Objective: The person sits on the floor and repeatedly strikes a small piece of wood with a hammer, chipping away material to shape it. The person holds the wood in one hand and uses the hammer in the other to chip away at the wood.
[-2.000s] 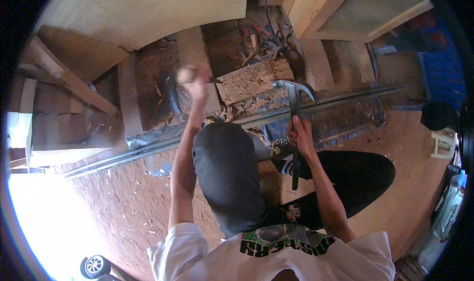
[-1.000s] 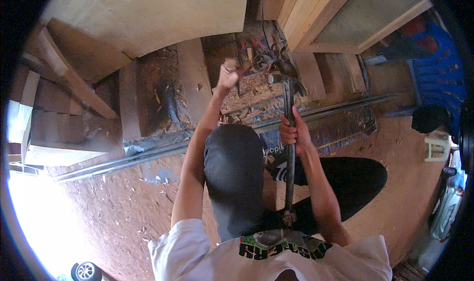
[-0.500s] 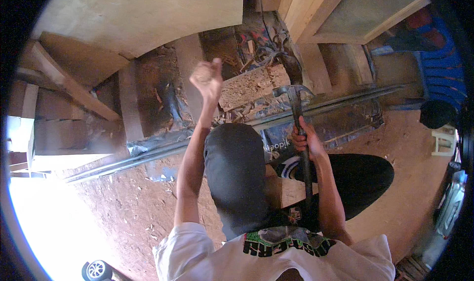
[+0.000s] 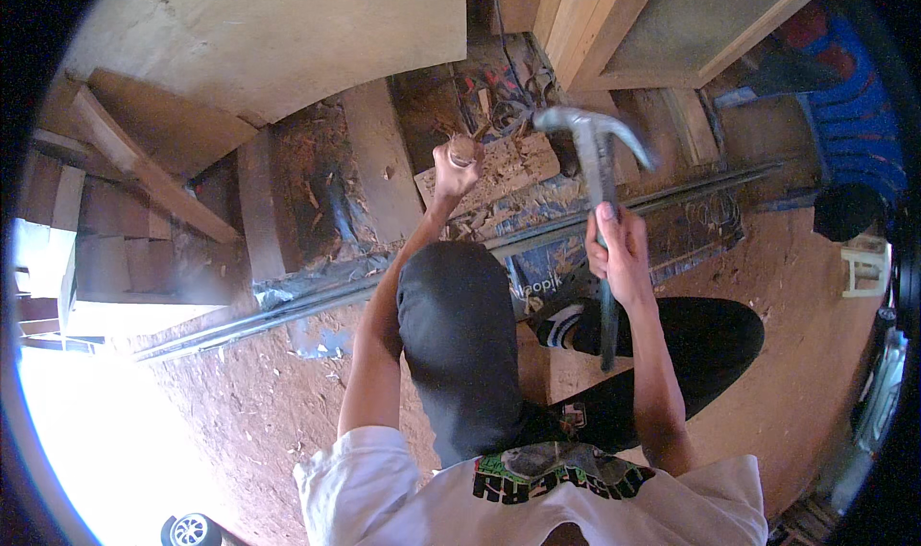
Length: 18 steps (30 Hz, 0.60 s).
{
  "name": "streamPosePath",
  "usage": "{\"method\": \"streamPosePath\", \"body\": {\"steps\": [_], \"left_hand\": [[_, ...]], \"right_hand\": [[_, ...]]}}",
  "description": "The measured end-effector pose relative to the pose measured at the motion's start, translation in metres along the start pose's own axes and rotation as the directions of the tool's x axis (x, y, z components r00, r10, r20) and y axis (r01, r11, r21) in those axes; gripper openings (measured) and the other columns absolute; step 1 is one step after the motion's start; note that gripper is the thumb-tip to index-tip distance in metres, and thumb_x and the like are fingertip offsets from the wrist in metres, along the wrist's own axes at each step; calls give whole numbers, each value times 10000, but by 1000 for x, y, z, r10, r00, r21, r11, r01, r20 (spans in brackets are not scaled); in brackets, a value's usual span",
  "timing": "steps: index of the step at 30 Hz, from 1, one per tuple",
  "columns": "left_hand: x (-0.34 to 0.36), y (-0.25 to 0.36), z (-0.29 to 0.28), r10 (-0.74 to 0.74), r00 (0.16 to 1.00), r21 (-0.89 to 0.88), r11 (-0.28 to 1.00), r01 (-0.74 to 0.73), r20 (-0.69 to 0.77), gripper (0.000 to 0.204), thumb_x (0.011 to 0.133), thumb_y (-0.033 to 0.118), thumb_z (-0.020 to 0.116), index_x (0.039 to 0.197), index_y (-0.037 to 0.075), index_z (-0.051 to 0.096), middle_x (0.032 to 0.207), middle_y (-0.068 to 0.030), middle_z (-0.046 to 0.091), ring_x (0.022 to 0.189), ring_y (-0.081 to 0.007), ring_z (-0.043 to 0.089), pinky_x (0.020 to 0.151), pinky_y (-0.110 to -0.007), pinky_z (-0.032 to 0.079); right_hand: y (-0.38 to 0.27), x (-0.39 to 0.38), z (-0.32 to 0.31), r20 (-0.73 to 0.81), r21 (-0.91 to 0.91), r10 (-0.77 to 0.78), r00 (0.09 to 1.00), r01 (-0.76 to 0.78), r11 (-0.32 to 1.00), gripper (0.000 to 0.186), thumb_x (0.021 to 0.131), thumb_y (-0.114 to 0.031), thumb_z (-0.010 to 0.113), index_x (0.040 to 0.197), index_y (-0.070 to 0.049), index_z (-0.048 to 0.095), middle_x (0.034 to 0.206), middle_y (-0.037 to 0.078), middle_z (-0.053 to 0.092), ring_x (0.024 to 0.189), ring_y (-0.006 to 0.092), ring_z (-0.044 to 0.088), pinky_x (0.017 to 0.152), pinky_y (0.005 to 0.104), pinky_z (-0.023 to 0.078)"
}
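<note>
My right hand is wrapped round the dark handle of a claw hammer, holding it raised with its metal head uppermost. Closed in a fist, my left hand grips a tool with a round brown end that shows above the fingers; its lower part is hidden. That fist is over the left end of a pale wooden board, whose surface is rough and scattered with chips. The hammer head is to the right of the board and apart from the left hand.
Long thin metal rods run across the ground in front of my knees. A large pale panel hangs over the far left, and a wooden frame stands at the far right. Wooden planks lie among shavings. A white stool is at right.
My left hand has moved right and a little nearer, over the board's left end. My right hand has lifted the hammer, bringing its head up and slightly right.
</note>
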<state>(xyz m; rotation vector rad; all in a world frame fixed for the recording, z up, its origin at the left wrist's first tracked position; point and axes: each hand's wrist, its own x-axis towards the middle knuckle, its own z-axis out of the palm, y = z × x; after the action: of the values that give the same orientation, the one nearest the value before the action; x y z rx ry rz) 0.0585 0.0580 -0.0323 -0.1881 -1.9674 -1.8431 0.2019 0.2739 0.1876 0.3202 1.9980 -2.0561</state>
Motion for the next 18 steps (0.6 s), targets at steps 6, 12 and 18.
{"method": "streamPosePath", "body": {"steps": [6,12,18], "left_hand": [[-2,7,-4,40,978,38,998,-48,203,129,723,76,657,674,13,557,602,-55,549,558,-96,510,531,-295,436],[0,-1,-10,161,968,-16,987,-161,194,83,739,106,633,724,36,591,642,-44,572,575,-122,525,568,-305,456],[11,-34,-48,-383,859,-471,860,197,-340,244,812,83,697,743,113,465,573,10,474,454,-129,429,439,-282,377]], "right_hand": [[20,39,34,-25,-317,-632,775,593,740,434,976,-439,482,723,-89,456,575,-34,413,483,62,400,438,257,308],[80,72,38,-9,-570,-250,968,201,797,502,967,-453,491,646,-69,446,557,-19,436,515,122,452,502,345,343],[101,51,15,-11,187,299,954,-291,938,526,894,-612,526,700,-129,449,516,-61,336,388,46,297,382,227,205]]}}
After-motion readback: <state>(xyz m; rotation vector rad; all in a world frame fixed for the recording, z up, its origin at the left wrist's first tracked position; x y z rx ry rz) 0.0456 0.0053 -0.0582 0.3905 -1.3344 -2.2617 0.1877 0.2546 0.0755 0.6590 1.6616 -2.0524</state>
